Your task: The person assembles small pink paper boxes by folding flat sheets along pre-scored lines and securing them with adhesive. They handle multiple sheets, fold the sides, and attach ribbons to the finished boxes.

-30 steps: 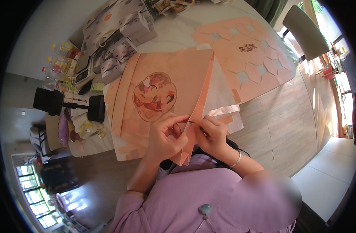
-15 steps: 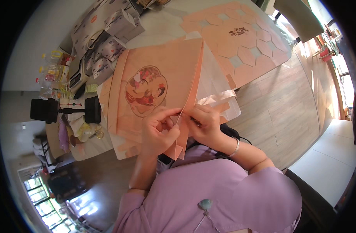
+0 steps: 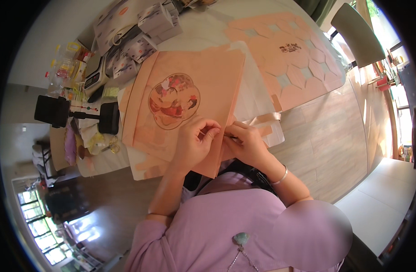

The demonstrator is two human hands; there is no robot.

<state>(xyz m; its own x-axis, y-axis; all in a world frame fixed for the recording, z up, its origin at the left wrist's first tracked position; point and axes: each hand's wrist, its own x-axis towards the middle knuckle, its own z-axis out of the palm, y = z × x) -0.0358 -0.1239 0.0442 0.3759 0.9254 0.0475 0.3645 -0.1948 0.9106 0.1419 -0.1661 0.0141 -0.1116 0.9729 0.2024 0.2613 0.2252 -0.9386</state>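
Observation:
A flat peach-coloured paper bag (image 3: 203, 86), printed with a scalloped medallion of figures, lies tilted across the table with its near corner over the edge. My left hand (image 3: 196, 143) rests on its front face, fingers curled and thumb and forefinger pinched at the bag's right edge. Beside it, my right hand (image 3: 245, 144) grips that same folded edge from the other side, fingers bent around it. What the fingertips press on is partly hidden. Beneath the bag are white and peach sheets (image 3: 251, 90), with a ribbon-like strip (image 3: 264, 119) at their right end.
A peach cut-out sheet (image 3: 280, 63) with hexagonal openings lies at the far right of the table. Patterned boxes (image 3: 156, 20) stand at the back left. A black phone holder (image 3: 109, 118), scissors (image 3: 112, 145) and bottles (image 3: 63, 68) crowd the left side. A chair (image 3: 357, 31) stands beyond.
The bag's right side, which gaped with its folds showing, now lies flatter and closed. Both hands have shifted slightly right along that edge. The whole view has turned a little.

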